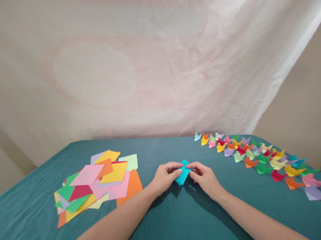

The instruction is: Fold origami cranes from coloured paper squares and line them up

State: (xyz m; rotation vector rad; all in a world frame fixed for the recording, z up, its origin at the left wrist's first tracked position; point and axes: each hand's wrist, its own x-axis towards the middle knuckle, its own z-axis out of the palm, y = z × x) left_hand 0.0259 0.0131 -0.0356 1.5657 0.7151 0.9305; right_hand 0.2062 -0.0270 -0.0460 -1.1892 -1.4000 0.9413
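A small folded piece of turquoise origami paper is held between my two hands, tilted a little above the table. My left hand pinches its left edge between thumb and fingers. On the other side, my right hand grips the upper right edge, thumb below and index finger on top. The paper's lower corner points down towards me, and its shadow falls on the cloth beneath. Part of its back is hidden by my fingers.
A loose pile of coloured paper squares lies to the left. Several rows of small folded paper birds run along the right side. A dark green cloth covers the table; a pale curtain hangs behind it.
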